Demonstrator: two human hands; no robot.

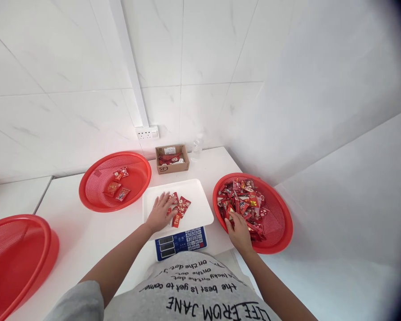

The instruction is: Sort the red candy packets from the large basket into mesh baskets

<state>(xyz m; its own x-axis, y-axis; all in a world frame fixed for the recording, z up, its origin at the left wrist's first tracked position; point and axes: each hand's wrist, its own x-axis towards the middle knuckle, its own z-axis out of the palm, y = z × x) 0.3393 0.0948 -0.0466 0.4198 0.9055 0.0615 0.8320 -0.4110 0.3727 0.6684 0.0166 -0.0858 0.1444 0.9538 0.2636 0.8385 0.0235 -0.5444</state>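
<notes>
Gray shirt (pixel 200 290): closest of all, down at six o'clock, black lettering across it.
Near-left basket (pixel 6 276): red, cut by the frame, between eight and nine o'clock from the white tray.
Far-left basket (pixel 137 180): up toward ten o'clock from the tray, and a few red packets (pixel 112 188) lie in it.
Left hand (pixel 160 213): here it is, palm down, fingers spread wide, on the tray's nine o'clock side.
Tray packets (pixel 184 205): small red bunch at three o'clock from the left palm, fingers over the nearest.
White tray (pixel 202 207): mid-scene, holding that bunch, its rim beside the far-left basket.
Carton (pixel 173 168): twelve o'clock from the tray, red packaging inside.
Scale (pixel 180 242): blue panel, keys and displays showing at six o'clock.
Clear bottle (pixel 197 147): just right of the carton, between twelve and one.
Right hand (pixel 239 231): over in the right basket between seven and eight o'clock, fingers bent and narrow at the heap; can't tell whether they grip one.
Heaped packets (pixel 243 203): red, piled from eleven to two o'clock off that hand.
Right basket (pixel 277 223): three o'clock from the tray, holding the heap.
</notes>
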